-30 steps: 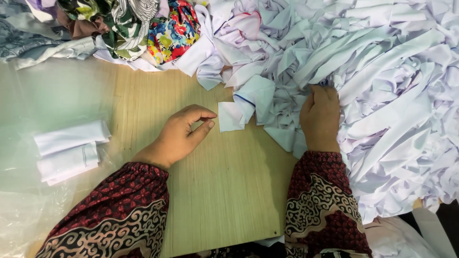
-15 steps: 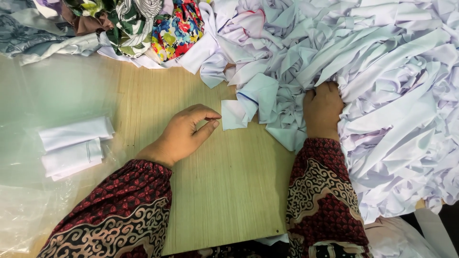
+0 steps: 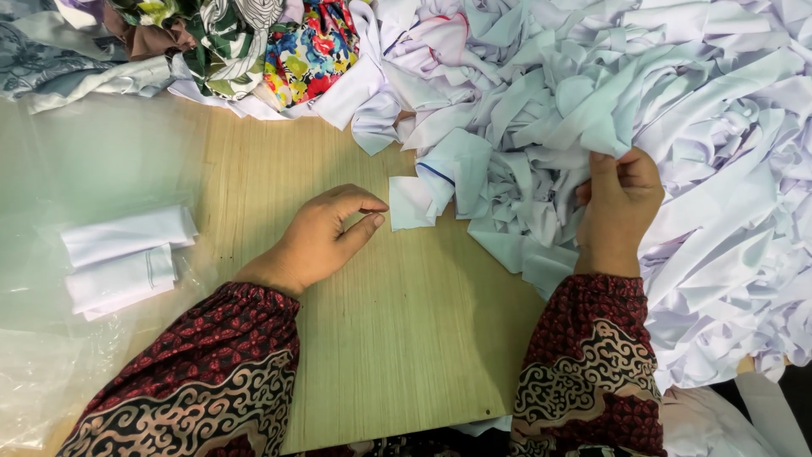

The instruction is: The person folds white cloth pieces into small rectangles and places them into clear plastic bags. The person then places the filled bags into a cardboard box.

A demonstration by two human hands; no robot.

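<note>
My left hand (image 3: pixel 326 237) rests on the wooden board (image 3: pixel 389 338), its fingertips curled and just touching the edge of a small white cloth piece (image 3: pixel 412 203) with a thin dark stripe. My right hand (image 3: pixel 622 207) is raised against a big heap of white cloth strips (image 3: pixel 592 101), its fingers closed on one of the strips. Both sleeves are dark red with a black and cream pattern.
Two folded white cloth pieces (image 3: pixel 127 258) lie on a clear plastic sheet (image 3: pixel 76 152) at the left. Colourful floral fabrics (image 3: pixel 254 42) are piled along the top left. The board's near edge is at the bottom, with white cloth (image 3: pixel 719 415) hanging at the lower right.
My right hand has lifted from the heap's near edge and moved up and to the right, now pinching a strip. My left hand has stayed in place.
</note>
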